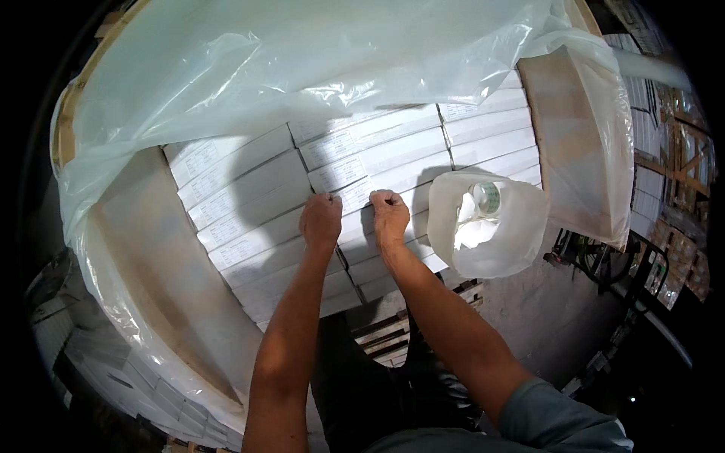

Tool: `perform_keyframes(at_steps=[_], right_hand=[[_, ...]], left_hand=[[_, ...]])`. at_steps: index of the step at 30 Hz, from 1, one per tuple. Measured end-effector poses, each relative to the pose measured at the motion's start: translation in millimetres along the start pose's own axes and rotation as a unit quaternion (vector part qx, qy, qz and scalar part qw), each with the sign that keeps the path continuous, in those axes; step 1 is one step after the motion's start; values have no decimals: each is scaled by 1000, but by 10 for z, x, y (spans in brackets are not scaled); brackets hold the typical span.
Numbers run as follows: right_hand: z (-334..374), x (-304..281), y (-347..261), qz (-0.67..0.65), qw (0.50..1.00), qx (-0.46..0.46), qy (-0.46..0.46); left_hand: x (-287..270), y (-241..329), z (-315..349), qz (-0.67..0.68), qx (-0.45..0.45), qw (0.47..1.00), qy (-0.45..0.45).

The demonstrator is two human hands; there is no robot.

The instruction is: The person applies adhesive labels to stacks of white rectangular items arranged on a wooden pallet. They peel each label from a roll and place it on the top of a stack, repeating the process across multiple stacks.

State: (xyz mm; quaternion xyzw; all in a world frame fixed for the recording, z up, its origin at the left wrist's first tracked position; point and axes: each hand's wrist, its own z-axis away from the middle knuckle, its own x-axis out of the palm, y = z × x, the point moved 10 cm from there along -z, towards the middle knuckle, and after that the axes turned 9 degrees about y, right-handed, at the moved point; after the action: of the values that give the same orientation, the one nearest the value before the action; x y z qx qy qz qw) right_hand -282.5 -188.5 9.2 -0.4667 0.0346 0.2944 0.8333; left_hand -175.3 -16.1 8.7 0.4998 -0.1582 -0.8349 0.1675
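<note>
My left hand (pixel 321 219) and my right hand (pixel 390 217) reach over rows of white boxes (pixel 272 181), a short gap apart. Fingers and thumb are drawn together on each hand; whatever they may pinch is too small to make out. Between the two hands a printed white label (pixel 354 195) lies on a box, close to both sets of fingertips. Similar labels (pixel 337 173) run along other boxes. Right of my right hand, a cut-open translucent plastic jug (pixel 521 245) sits on the boxes, with a roll (pixel 487 198) and crumpled white pieces inside.
Clear plastic sheeting (pixel 302 53) drapes over the far side. Brown cardboard walls (pixel 170 257) flank the boxes, the right one (pixel 566 136) under plastic too. A wooden pallet (pixel 389 332) shows below. Dark metal equipment (pixel 604 260) and stacked goods (pixel 672 219) stand at the right.
</note>
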Motion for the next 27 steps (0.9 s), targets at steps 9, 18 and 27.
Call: perform_keyframes(at_steps=[9,18,27], right_hand=[[86,-81,-91,171,980,-79,59],[43,-39,-110,246,964,-95,36],[-71,-389,-70,302,947,-30,106]], left_hand=[[-42,178,85,-120,33,990,63],[-65,90,99,-195,-17,980,43],[-331,-413,99,-135,-99,986,2]])
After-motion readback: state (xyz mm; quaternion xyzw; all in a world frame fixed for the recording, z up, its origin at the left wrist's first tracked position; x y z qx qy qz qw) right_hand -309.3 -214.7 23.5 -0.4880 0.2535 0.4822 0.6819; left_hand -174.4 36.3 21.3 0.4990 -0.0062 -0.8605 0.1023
